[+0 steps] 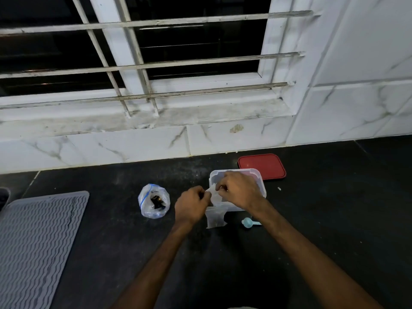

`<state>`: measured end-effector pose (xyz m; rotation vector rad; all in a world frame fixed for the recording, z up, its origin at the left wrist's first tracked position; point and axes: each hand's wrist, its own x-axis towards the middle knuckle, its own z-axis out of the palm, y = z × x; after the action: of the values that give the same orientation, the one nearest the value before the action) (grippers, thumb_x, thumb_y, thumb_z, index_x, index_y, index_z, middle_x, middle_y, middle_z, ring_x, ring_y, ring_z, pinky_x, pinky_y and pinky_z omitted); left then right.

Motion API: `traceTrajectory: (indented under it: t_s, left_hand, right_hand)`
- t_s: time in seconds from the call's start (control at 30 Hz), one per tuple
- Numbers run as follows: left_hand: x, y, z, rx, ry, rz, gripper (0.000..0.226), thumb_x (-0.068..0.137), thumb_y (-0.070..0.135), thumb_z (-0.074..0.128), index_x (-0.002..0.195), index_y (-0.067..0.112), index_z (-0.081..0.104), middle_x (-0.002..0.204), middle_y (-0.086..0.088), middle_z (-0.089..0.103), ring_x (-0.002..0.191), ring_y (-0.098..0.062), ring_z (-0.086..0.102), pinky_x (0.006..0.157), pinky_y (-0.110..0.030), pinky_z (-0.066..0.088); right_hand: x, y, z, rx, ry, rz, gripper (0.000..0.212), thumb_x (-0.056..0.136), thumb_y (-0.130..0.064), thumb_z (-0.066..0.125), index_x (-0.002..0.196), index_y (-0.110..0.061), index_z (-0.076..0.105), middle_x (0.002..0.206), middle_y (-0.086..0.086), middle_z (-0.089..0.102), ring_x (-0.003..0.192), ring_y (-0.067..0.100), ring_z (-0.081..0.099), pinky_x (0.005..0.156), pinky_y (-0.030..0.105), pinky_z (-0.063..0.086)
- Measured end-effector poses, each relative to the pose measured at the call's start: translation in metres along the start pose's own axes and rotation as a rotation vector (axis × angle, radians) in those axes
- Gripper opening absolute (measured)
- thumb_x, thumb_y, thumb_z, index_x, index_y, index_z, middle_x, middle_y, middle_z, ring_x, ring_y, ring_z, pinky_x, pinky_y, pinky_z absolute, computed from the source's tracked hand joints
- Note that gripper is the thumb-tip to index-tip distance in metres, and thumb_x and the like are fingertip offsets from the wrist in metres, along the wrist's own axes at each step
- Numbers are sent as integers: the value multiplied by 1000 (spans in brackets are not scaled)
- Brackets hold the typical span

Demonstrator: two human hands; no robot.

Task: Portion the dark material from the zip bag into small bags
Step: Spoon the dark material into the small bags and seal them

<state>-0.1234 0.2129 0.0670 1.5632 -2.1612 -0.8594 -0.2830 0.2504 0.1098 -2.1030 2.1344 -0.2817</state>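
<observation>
Left hand [192,207] and right hand [239,190] meet over the tub's [261,186] near-left corner, both grips pinching the top edge of one small bag [214,195]. Second bag [215,217], dark bits inside, sits just below, against the tub front. Tub contents: can't tell. Zip bag [153,200], mouth open and dark material inside, stands apart to the left. Scoop [247,222] by right wrist. Red lid [262,166] behind tub. Mat [38,241] far left; counter [323,197] stretches right to the wall.
</observation>
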Motion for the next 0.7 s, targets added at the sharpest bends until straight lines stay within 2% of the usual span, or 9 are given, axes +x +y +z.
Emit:
traceTrajectory:
  t_s: [0.03,0.1,0.17,0.23,0.33,0.43,0.57,0.63,0.7]
  left_hand:
    - [0,3,-4,61,30,10,25,92,38,54,74,21,61,71,4,66,66,-12,62,60,-28,46]
    - [0,10,-8,102,46,22,28,90,40,54,73,19,61,69,2,65,66,-16,62,63,-31,50]
    - [1,10,-15,103,45,12,31,90,41,53,72,17,60,69,2,64,68,-19,63,64,-33,51]
    - [3,4,-23,134,45,3,32,91,42,53,73,17,60,72,2,64,74,-21,64,63,-32,47]
    - [8,-5,-37,230,46,32,29,92,44,54,82,19,66,79,-1,68,77,-20,65,68,-34,52]
    - [9,2,-41,270,66,64,29,92,42,54,83,17,65,79,-2,69,75,-20,65,70,-36,55]
    - [7,9,-48,237,39,108,30,92,41,55,75,16,59,73,1,64,72,-20,63,63,-30,46]
    - [7,8,-57,321,76,89,29,90,43,56,71,21,55,70,3,60,70,-18,60,60,-28,37]
    - [8,12,-62,426,108,85,26,87,41,56,73,19,59,75,-1,64,75,-21,63,60,-28,34]
  right_hand:
    - [2,-5,0,-89,12,28,25,91,-24,52,101,-28,75,109,-7,70,90,13,66,64,25,46]
    - [4,-10,4,-194,-16,15,24,93,-23,52,110,-24,70,112,-1,68,98,20,64,72,32,51]
    - [4,-11,7,-177,-110,-118,27,96,-24,53,120,-22,64,120,5,59,109,25,59,80,38,51]
    - [2,-6,7,-110,-237,-239,30,100,-38,45,124,-28,60,121,4,54,111,25,57,71,35,45]
    - [1,1,3,-143,-256,-179,39,94,-60,42,120,-35,58,122,-4,61,106,21,61,70,32,45]
    - [9,-10,-8,-202,-196,-161,32,93,-52,51,110,-28,65,113,-4,67,98,20,65,71,33,49]
    - [13,-25,-18,-280,-208,-246,35,96,-38,52,131,-33,53,105,4,62,90,25,63,62,33,39]
    - [9,-26,-17,-307,-183,-193,28,95,-32,54,122,-27,60,92,2,60,75,21,56,59,31,38]
    - [9,-28,-14,-321,-196,-112,21,94,-28,57,111,-20,65,87,-1,60,72,19,54,60,30,40]
